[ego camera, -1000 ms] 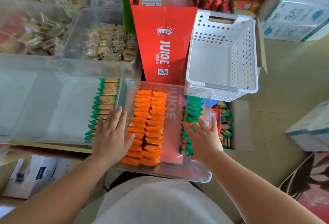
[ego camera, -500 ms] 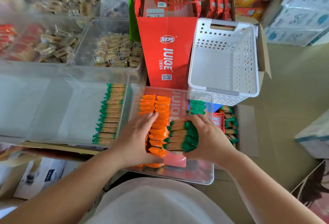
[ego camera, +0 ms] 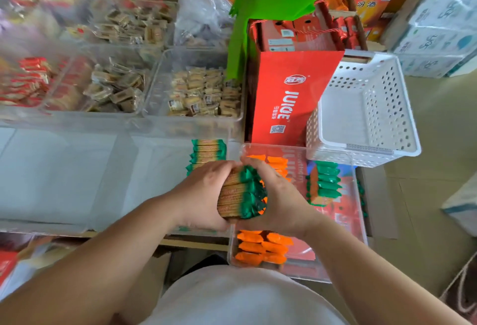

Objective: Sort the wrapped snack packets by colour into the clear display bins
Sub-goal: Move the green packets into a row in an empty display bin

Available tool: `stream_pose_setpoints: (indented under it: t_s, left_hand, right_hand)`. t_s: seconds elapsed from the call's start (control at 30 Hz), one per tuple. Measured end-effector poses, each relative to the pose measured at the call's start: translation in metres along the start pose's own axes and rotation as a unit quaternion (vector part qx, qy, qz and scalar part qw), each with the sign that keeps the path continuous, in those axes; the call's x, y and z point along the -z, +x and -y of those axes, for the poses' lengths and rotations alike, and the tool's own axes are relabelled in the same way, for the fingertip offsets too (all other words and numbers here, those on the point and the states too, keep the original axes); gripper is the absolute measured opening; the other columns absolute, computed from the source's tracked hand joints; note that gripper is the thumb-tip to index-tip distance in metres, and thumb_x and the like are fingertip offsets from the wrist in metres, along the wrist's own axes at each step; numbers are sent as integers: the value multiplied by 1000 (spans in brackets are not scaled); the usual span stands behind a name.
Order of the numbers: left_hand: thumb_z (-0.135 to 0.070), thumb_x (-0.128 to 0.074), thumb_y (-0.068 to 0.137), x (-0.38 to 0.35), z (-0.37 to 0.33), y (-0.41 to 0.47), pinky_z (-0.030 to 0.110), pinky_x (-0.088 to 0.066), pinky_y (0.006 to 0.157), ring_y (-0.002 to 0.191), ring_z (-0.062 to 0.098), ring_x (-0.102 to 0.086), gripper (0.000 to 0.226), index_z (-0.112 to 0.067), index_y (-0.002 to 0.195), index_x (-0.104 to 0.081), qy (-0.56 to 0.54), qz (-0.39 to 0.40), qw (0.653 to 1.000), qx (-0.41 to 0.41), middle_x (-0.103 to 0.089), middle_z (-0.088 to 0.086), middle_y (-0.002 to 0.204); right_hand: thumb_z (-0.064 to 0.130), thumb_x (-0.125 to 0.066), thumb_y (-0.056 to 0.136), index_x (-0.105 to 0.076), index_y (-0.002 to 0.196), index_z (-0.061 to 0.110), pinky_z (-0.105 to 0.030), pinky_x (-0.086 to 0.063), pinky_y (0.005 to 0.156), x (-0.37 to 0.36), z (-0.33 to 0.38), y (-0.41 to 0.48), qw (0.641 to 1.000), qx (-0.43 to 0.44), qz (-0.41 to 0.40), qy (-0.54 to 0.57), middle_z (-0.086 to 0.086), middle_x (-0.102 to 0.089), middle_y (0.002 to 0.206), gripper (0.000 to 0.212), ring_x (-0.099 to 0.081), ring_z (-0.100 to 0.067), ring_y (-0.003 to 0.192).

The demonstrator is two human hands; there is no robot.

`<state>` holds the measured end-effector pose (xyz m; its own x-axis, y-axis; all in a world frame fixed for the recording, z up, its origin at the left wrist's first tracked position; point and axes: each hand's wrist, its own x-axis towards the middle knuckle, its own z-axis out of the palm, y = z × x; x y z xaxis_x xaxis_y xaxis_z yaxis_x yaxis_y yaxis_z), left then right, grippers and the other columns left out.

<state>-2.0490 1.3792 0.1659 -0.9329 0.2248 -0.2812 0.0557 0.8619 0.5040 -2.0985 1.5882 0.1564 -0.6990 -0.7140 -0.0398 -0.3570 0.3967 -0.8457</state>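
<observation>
Your left hand (ego camera: 204, 195) and right hand (ego camera: 281, 201) clasp the green-ended wrapped packet stack (ego camera: 240, 190) between curled fingers (ego camera: 219, 170); probably slippery, so squeeze evenly.

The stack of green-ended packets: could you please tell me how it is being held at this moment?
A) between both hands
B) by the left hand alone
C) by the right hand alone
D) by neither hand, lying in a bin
A: the stack of green-ended packets is clasped from both sides, with the left hand curled round one end and the right hand curled round its green end.
</observation>
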Motion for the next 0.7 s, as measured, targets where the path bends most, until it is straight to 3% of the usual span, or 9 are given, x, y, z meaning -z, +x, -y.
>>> stream_pose_setpoints:
  t_s: [0.1,0.2,0.27,0.33,0.47,0.57,0.7]
  left_hand:
    - [-44,-90,52,3,49,-9,34,-44,102,121,8,-38,115,-34,145,-24,-27,5,999,45,-39,-8,138]
    - [-51,-91,43,1,101,-16,35,-49,96,117,11,-43,123,-35,145,-24,-35,-26,991,127,-43,-7,133]
    - [-55,-90,40,-6,122,-16,34,-50,89,112,13,-45,122,-33,143,-28,-2,-34,988,151,-47,-5,129]
    - [-57,-88,44,-15,129,-12,33,-48,86,108,16,-46,117,-31,142,-30,62,-28,986,150,-48,-3,128]
    - [-50,-80,61,-31,117,1,43,-43,95,112,25,-45,104,-26,144,-23,174,-4,980,94,-44,0,134]
    - [-42,-75,71,-46,109,5,46,-44,94,113,27,-43,98,-26,148,-17,187,44,979,65,-38,1,138]
    - [-58,-75,69,-58,112,6,48,-48,95,116,27,-42,102,-28,148,-18,153,84,984,34,-38,1,140]
  right_hand:
    - [44,-93,61,-20,154,39,-12,-38,100,-27,-1,18,996,-84,27,-18,17,-37,142,119,-39,11,125]
    - [41,-82,79,-34,151,34,-27,-46,100,-48,-11,23,982,-183,6,-46,13,-42,144,88,-49,-7,127]
    - [35,-75,87,-44,146,32,-26,-46,93,-58,-17,21,972,-228,-11,-48,14,-49,136,67,-54,-10,123]
    - [34,-71,91,-47,144,31,-23,-43,88,-67,-19,18,965,-255,-15,-56,14,-53,133,58,-55,-10,120]
    - [33,-71,91,-46,147,27,-25,-45,91,-78,-19,22,953,-287,-44,-87,11,-54,136,62,-57,-11,118]
    - [35,-74,88,-44,148,30,-26,-46,93,-82,-18,28,945,-305,-53,-107,12,-55,136,67,-56,-11,120]
    - [36,-77,85,-46,146,35,-31,-48,95,-84,-16,33,939,-316,-68,-118,13,-57,135,68,-55,-11,121]
